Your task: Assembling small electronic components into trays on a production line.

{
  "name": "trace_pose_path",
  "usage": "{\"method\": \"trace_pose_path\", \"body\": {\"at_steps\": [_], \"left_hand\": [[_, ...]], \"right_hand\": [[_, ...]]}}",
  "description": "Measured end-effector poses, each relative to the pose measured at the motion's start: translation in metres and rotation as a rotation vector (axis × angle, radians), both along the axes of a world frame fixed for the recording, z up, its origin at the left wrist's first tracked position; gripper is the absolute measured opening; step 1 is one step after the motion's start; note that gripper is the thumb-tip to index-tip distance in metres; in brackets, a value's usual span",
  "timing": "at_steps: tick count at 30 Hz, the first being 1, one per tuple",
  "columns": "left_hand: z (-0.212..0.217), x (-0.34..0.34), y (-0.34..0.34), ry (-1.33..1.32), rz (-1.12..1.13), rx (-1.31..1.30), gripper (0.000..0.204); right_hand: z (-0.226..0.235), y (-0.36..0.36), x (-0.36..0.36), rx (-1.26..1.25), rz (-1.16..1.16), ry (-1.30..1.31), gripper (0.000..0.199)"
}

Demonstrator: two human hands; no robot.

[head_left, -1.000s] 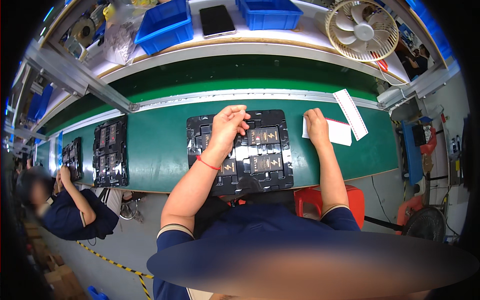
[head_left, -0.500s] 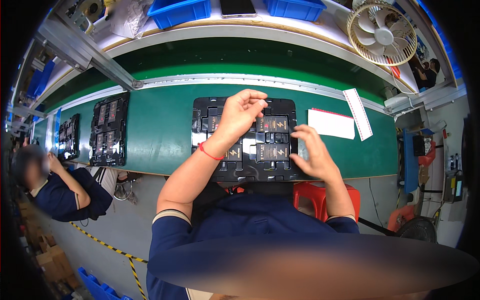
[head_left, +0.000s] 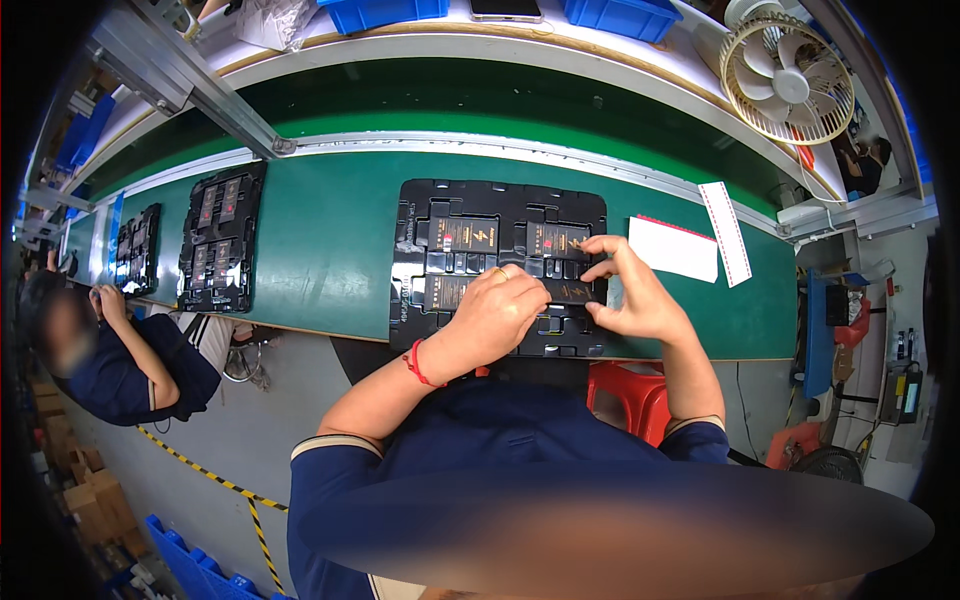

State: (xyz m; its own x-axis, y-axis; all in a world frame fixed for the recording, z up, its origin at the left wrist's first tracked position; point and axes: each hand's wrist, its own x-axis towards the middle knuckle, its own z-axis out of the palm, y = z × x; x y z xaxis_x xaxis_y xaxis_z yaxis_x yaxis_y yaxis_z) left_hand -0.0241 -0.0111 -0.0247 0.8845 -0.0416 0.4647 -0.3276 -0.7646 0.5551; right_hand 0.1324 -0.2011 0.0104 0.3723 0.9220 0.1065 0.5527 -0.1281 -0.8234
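Observation:
A black moulded plastic tray [head_left: 410, 335] lies on the green bench in front of me, holding several flat black batteries with printed labels. My left hand [head_left: 497, 318] is closed over its lower middle, fingertips at the left end of the lower right battery [head_left: 572, 292]. Anything between those fingertips is hidden. By the tray's right edge, my right hand [head_left: 643, 293] has its fingers curved and apart. Its thumb and a fingertip are close to the same battery's right end, while another finger reaches the upper right battery [head_left: 552, 240]. An upper left battery [head_left: 470, 235] sits uncovered in its pocket.
White sheets [head_left: 672, 250] and a red-dotted strip [head_left: 726, 235] lie right of the tray. Another filled tray [head_left: 222, 240] stands to the left, near a seated co-worker [head_left: 130, 350]. Blue bins [head_left: 385, 12], a phone [head_left: 505, 10] and a fan [head_left: 788, 80] occupy the back shelf.
My left hand has come down from the tray's upper middle to the lower right battery. The right hand's fingers have moved in over the tray's right edge. The view has shifted slightly.

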Motion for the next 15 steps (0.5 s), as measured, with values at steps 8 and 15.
{"method": "trace_pose_path", "body": {"at_steps": [8, 15], "left_hand": [[-0.003, 0.007, -0.005, -0.175, 0.171, -0.097, 0.010], [-0.004, 0.008, -0.007, -0.172, 0.208, -0.160, 0.009]], "right_hand": [[0.016, 0.026, 0.014, 0.085, -0.079, 0.505, 0.010], [0.007, 0.045, 0.018, -0.165, -0.063, 0.703, 0.007]]}}
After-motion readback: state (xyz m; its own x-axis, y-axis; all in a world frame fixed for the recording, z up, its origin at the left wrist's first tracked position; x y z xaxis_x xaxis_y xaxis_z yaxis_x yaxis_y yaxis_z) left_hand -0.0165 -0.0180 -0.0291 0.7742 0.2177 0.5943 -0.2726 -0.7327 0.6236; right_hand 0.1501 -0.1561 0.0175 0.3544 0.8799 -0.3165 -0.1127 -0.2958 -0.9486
